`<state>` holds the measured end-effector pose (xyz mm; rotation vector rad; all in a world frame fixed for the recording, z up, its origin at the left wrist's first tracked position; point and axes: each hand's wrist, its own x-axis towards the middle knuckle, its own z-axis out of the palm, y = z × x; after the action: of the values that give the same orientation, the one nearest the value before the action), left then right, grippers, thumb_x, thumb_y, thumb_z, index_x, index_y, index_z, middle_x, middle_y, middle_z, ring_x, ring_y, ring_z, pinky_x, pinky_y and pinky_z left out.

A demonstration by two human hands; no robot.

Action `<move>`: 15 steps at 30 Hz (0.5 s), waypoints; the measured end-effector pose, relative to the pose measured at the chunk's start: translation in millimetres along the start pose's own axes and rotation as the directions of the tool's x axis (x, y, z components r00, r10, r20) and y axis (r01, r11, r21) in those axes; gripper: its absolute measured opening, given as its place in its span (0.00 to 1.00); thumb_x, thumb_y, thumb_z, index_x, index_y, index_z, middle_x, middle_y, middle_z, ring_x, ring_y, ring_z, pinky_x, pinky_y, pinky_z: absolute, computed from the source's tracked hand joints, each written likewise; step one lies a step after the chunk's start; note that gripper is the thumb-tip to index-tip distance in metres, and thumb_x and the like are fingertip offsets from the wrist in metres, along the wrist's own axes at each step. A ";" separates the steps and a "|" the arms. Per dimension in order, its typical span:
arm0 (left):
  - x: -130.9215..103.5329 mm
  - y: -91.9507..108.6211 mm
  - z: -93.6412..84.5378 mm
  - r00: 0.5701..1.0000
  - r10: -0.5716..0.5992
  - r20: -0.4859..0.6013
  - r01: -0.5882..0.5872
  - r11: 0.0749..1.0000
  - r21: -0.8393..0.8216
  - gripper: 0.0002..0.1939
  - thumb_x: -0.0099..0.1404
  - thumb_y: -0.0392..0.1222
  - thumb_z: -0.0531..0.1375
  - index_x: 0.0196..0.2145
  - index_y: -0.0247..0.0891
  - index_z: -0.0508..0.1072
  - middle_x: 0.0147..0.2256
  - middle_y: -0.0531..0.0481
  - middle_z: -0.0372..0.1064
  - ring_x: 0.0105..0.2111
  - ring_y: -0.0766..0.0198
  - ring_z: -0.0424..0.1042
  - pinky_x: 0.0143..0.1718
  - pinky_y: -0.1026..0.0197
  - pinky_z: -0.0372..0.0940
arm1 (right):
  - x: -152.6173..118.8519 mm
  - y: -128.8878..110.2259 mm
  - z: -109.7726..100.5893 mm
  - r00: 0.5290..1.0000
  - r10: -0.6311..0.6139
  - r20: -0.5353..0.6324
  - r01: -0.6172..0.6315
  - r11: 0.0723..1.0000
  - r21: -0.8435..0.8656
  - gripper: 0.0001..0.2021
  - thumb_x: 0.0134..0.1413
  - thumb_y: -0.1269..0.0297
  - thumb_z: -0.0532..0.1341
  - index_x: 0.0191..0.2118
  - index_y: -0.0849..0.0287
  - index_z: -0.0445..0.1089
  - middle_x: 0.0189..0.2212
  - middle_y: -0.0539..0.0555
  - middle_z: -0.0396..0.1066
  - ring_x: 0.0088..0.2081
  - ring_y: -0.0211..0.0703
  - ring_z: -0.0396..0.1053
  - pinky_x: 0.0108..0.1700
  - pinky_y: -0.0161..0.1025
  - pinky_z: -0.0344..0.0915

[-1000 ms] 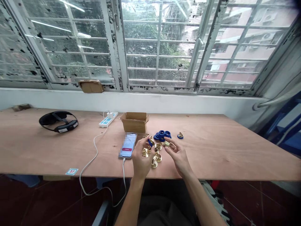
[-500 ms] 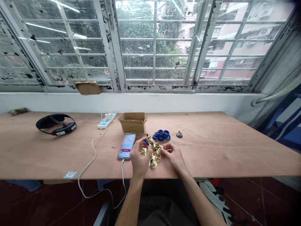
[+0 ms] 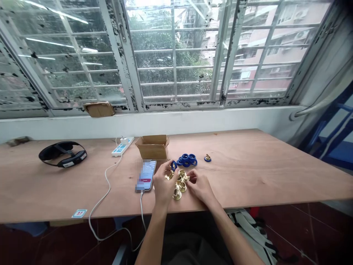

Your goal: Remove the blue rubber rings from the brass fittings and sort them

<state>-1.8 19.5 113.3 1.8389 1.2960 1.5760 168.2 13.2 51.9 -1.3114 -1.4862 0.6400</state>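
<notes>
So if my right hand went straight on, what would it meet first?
Your right hand would likely meet the gold-coloured pieces right by its fingertips; exact depth is unclear.

Daylight entering through windows (image 3: 173, 51), ceiling tubes reflecting as white streaks on glass, bench (image 3: 234, 176) showing soft shadows, wide-angle edges stretching, corners darkening.

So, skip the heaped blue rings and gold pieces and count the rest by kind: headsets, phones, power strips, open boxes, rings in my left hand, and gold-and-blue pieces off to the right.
Headset: 1
Phone: 1
Power strip: 1
Open box: 1
Blue ring in left hand: 1
Gold-and-blue piece: 1
Total: 6
</notes>
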 end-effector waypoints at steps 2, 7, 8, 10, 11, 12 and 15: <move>8.7 6.1 2.4 0.998 0.051 0.027 -0.051 0.998 0.020 0.18 0.67 0.42 0.65 0.54 0.43 0.77 0.47 0.46 0.78 0.40 0.59 0.78 0.44 0.56 0.73 | 0.9 -0.4 -0.5 1.000 -0.013 0.006 0.013 0.999 -0.037 0.05 0.52 0.70 0.63 0.36 0.56 0.73 0.33 0.52 0.79 0.33 0.46 0.77 0.38 0.39 0.71; 46.9 16.8 20.7 0.963 0.075 0.259 -0.116 0.983 0.145 0.18 0.63 0.39 0.67 0.51 0.42 0.80 0.43 0.47 0.80 0.37 0.59 0.77 0.43 0.57 0.71 | 3.7 2.5 -0.3 0.999 -0.034 0.024 0.036 0.996 -0.076 0.08 0.47 0.75 0.63 0.35 0.57 0.73 0.32 0.52 0.79 0.33 0.44 0.75 0.38 0.37 0.69; 56.7 17.7 27.1 0.948 0.068 0.310 -0.130 0.975 0.182 0.18 0.63 0.39 0.67 0.51 0.41 0.80 0.43 0.46 0.81 0.37 0.58 0.77 0.43 0.57 0.71 | 4.0 3.1 -0.7 0.999 -0.038 0.034 0.041 0.997 -0.068 0.09 0.47 0.75 0.63 0.35 0.57 0.73 0.32 0.52 0.79 0.33 0.44 0.74 0.37 0.37 0.68; 76.0 18.4 42.4 0.915 0.080 0.395 -0.201 0.940 0.277 0.18 0.64 0.40 0.66 0.52 0.41 0.80 0.46 0.45 0.80 0.42 0.56 0.77 0.48 0.57 0.70 | 4.8 3.6 -2.7 0.997 -0.049 0.052 0.051 0.998 -0.044 0.09 0.46 0.75 0.63 0.36 0.58 0.73 0.32 0.52 0.78 0.32 0.43 0.73 0.36 0.36 0.68; 84.7 18.2 50.8 0.897 0.078 0.435 -0.242 0.910 0.337 0.18 0.65 0.42 0.66 0.53 0.42 0.79 0.48 0.45 0.80 0.45 0.55 0.77 0.50 0.57 0.69 | 5.4 3.7 -4.5 0.997 -0.054 0.058 0.056 0.998 -0.032 0.09 0.47 0.75 0.63 0.36 0.58 0.74 0.33 0.52 0.78 0.33 0.44 0.73 0.36 0.36 0.67; 92.2 17.6 59.4 0.886 0.073 0.457 -0.260 0.895 0.362 0.19 0.65 0.42 0.65 0.53 0.43 0.79 0.49 0.45 0.79 0.48 0.54 0.76 0.51 0.56 0.68 | 6.3 3.9 -6.9 0.997 -0.057 0.058 0.059 0.998 -0.024 0.09 0.48 0.74 0.63 0.37 0.58 0.74 0.34 0.52 0.78 0.33 0.44 0.73 0.36 0.36 0.68; 106.1 12.9 83.0 0.855 0.058 0.515 -0.298 0.869 0.396 0.19 0.63 0.40 0.66 0.53 0.45 0.80 0.51 0.46 0.78 0.53 0.51 0.73 0.54 0.56 0.66 | 11.3 6.8 -18.3 0.999 -0.048 0.008 0.048 0.998 -0.035 0.12 0.49 0.73 0.61 0.41 0.58 0.74 0.38 0.54 0.79 0.35 0.45 0.73 0.37 0.38 0.69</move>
<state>73.1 122.8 158.3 2.5130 1.3492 0.7986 188.7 21.6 56.2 -1.2976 -1.5367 0.5908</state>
